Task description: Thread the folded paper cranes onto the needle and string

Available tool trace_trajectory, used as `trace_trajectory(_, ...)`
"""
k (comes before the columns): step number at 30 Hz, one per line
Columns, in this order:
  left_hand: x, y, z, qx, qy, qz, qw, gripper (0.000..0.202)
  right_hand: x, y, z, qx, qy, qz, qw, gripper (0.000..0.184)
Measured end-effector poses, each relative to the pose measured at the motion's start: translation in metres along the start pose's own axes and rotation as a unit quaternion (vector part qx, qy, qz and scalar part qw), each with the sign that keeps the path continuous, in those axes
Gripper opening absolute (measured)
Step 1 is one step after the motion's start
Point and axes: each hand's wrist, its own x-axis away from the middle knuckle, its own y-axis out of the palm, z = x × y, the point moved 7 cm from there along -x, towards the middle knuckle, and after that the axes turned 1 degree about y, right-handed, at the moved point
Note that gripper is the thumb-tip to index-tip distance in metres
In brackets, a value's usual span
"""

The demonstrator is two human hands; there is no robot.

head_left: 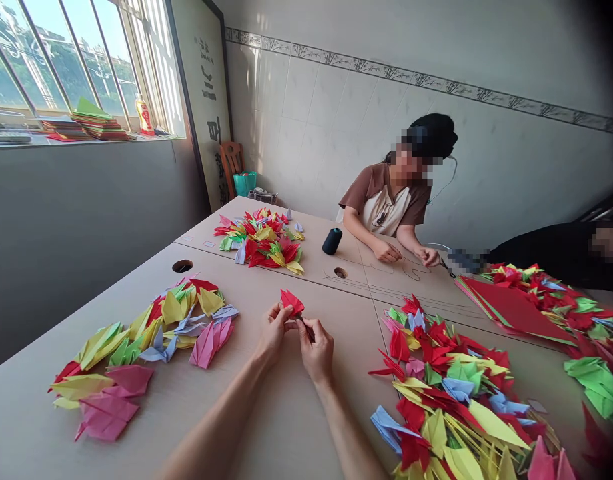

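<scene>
Near edge: pale wood-grain table [266,433], forearms coming in from the bottom. Left of the hands, a loose pile of paper cranes [151,340], pink, yellow, green, lilac and red. Right, a bigger, denser crane pile [451,393], mostly red, yellow and green, with blue bits. Neither pile touches the hands, and nothing blocks them. Farther right, a stack of red paper sheets [511,310] lies against another crane pile [551,293]. Far end: a third crane pile [259,240], an upright black thread spool [331,241] and a co-worker [386,207] with both hands at a length of thread [411,267]. A dark sleeve [546,250] of another person enters from the right. Containers: one teal bag [245,183] by the far wall, contents can't tell. Hands raised just above the table, close together, mid-table. Left hand [272,331] has its fingers curled and closed on the base of a red paper crane [292,301]. Right hand [316,350] pinches thumb to forefinger beside it; what's in the pinch is too small to tell.
</scene>
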Motion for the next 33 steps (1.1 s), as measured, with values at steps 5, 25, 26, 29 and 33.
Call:
trace_trajectory(5, -0.001, -0.002, -0.002, 0.01, -0.004, 0.005, 1.0, 0.024, 0.001, 0.001, 0.002, -0.008, 0.008, -0.007, 1.0, 0.019)
trace_trajectory(25, 0.008, 0.02, -0.003, -0.078, -0.011, -0.107, 0.991, 0.024, 0.0, -0.012, 0.023, -0.151, 0.158, 0.074, 0.973, 0.029)
trace_trajectory(26, 0.008, 0.02, -0.002, -0.08, -0.012, -0.106, 0.991, 0.024, -0.001, -0.012, 0.023, -0.153, 0.158, 0.071, 0.973, 0.029)
trace_trajectory(29, 0.009, 0.022, -0.002, -0.079, -0.016, -0.112, 0.99, 0.024, -0.002, -0.009, 0.023, -0.17, 0.163, 0.054, 0.97, 0.028)
trace_trajectory(33, 0.011, 0.022, -0.002, -0.087, -0.014, -0.116, 0.989, 0.026, -0.001, -0.006, 0.023, -0.175, 0.155, 0.047, 0.971, 0.025)
